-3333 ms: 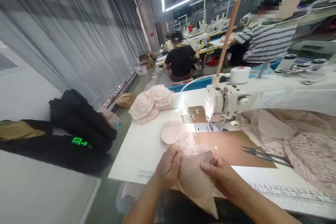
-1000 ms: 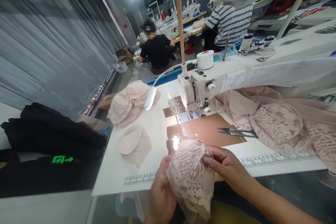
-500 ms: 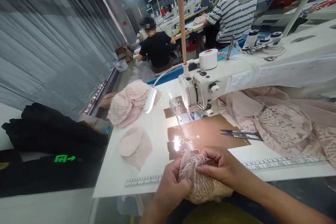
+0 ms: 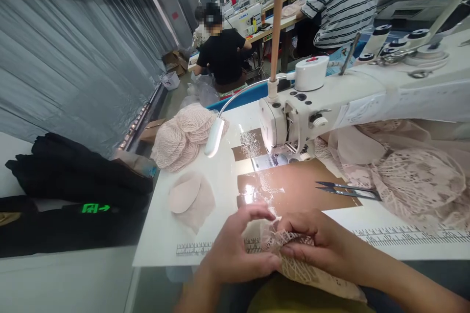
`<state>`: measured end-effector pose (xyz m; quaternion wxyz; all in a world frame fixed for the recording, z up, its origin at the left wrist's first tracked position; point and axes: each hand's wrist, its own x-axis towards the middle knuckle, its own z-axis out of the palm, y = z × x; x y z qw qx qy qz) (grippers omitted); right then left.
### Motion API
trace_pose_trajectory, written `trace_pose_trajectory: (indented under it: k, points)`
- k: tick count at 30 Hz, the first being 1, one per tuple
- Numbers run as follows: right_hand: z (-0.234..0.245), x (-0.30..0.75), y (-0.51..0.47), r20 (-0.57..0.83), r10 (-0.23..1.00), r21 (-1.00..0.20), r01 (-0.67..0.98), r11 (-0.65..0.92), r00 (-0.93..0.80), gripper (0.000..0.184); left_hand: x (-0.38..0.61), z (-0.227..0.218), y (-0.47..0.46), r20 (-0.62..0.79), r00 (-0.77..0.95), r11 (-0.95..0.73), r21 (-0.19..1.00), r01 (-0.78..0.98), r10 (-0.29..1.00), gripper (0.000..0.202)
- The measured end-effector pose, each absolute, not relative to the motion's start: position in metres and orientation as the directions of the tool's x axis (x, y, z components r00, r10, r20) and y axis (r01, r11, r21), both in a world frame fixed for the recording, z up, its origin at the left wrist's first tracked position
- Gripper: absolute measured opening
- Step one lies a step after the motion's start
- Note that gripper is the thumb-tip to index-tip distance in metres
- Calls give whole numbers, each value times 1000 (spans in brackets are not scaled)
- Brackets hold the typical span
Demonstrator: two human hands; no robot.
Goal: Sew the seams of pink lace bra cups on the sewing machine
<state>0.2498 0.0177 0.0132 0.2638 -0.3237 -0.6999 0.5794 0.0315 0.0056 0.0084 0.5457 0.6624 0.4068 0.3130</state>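
Right hand [image 4: 325,242]: fingers pinch the lace [image 4: 312,276] over the table's [image 4: 154,244] near edge. Left hand [image 4: 235,247]: fingers parted beside it. Status, as judged: handling unfinished; sewing machine [image 4: 354,88], 1 o'clock, unfed; stacked pieces [image 4: 171,144], 10 o'clock, remain.

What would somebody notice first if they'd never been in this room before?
Probably the big white sewing machine on the right, with a tall brown pole rising from it. Next might come the right hand pinching a pale lace piece at the bottom middle, with the left hand curved open beside it. The glowing green sign at the lower left stands out too.
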Motion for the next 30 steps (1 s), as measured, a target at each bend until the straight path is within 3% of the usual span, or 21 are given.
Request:
trace_pose_trajectory:
  k: [3, 14, 19, 24, 27, 30]
  points:
    - [10, 250, 19, 46, 772, -966, 170, 197, -634, 24, 41, 7, 10, -125, 533, 9, 976, 215, 837, 23]
    - [10, 245, 32, 129, 920, -917, 309, 252, -369, 30, 47, 7, 21, -178, 528, 169, 983, 65, 830, 33]
    - [9, 244, 34, 106, 933, -897, 371, 238, -343, 28, 50, 3, 26, -183, 495, 187, 981, 42, 850, 34]
    - [10, 246, 38, -1, 950, -910, 394, 129, -312, 16, 52, 0, 29, -127, 486, 125, 991, 36, 865, 31]
    - [11, 248, 41, -47, 919, -926, 361, 107, -392, 20, 52, 0, 29, -113, 493, 110, 993, 35, 863, 30]
    - [13, 250, 42, -47, 895, -939, 326, 112, -443, 23, 50, 1, 29, -157, 531, 200, 980, -23, 833, 33]
